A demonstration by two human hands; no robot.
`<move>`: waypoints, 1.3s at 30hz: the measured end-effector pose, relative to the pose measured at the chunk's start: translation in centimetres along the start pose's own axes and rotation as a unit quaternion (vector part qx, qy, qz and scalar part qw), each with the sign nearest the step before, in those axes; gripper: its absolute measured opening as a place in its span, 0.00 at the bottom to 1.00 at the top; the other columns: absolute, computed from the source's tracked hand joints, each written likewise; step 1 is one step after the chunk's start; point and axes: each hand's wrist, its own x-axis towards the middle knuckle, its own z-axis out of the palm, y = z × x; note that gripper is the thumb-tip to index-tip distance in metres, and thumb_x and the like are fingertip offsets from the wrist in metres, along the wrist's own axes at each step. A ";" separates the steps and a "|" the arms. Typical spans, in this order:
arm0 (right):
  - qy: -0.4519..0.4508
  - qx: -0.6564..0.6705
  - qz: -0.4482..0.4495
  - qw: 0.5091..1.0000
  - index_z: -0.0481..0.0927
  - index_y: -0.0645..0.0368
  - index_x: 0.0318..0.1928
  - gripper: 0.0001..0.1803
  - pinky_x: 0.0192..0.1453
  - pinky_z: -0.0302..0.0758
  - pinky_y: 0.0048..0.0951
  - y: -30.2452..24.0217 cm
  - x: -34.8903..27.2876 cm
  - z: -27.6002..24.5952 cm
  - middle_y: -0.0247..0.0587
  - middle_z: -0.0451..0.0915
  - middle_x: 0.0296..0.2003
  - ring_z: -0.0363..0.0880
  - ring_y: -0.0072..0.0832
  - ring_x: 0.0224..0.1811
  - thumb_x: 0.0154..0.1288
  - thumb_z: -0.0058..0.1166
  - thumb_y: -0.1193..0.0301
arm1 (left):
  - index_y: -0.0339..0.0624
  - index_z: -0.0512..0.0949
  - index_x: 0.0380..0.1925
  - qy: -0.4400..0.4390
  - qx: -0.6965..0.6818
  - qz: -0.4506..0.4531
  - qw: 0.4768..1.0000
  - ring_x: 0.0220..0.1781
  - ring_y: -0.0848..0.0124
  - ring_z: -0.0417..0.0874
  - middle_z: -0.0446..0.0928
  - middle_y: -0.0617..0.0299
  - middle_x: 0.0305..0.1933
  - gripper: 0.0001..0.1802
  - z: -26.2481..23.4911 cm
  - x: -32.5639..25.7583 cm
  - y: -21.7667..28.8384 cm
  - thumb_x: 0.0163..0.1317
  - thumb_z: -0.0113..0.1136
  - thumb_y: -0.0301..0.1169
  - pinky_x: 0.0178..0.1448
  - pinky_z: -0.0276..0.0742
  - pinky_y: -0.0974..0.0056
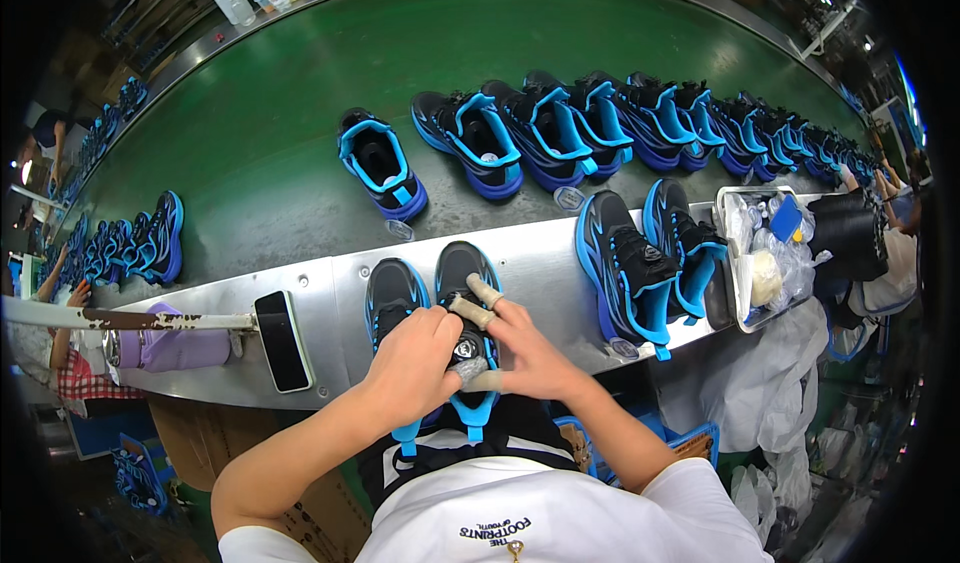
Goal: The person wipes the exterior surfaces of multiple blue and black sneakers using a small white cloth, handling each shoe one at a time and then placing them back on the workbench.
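A black and blue sneaker (463,262) lies in front of me at the metal edge, toe pointing away, with a round dial (467,349) on its tongue. Its mate (391,285) lies close on the left, partly covered by my left hand (412,358). That hand is closed over the laced area beside the dial, and a greyish, shiny bit shows at its thumb tip. What its fingers pinch is hidden. My right hand (523,353), with beige covers on several fingertips, grips the right-hand sneaker around the dial, fingers across the upper and thumb near the collar.
A green conveyor belt (270,93) carries a long row of similar sneakers (545,128). Another pair (625,263) stands right, beside a white tray (737,253) of plastic bits. Left lie a phone (283,343), a purple bottle (165,339) and a chipped white bar (130,318). Other people work at both sides.
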 end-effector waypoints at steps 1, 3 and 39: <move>-0.028 0.032 0.017 0.999 0.62 0.52 0.72 0.49 0.76 0.48 0.46 0.0 -0.1 -0.8 0.54 0.47 0.76 0.48 0.48 0.76 0.51 0.70 0.57 | 0.36 0.77 0.34 0.001 0.002 -0.001 1.000 0.41 0.53 0.78 0.76 0.52 0.37 0.14 -0.1 -0.6 -0.5 0.45 0.64 0.26 0.46 0.75 0.56; -0.032 0.131 0.056 0.989 0.62 0.53 0.72 0.46 0.77 0.47 0.46 0.1 -0.1 -1.5 0.55 0.47 0.75 0.44 0.46 0.78 0.54 0.68 0.58 | 0.36 0.75 0.39 -0.003 -0.127 -0.043 0.991 0.45 0.53 0.73 0.73 0.53 0.41 0.17 -0.4 -1.8 -1.6 0.45 0.60 0.19 0.50 0.73 0.57; 0.084 0.090 0.117 0.986 0.70 0.60 0.64 0.23 0.62 0.69 0.31 -4.3 1.5 2.9 0.49 0.74 0.56 0.75 0.35 0.56 0.72 0.51 0.67 | 0.46 0.83 0.39 0.075 -0.012 -0.149 0.986 0.33 0.54 0.81 0.76 0.54 0.33 0.18 -1.4 -12.3 0.0 0.47 0.71 0.38 0.36 0.78 0.54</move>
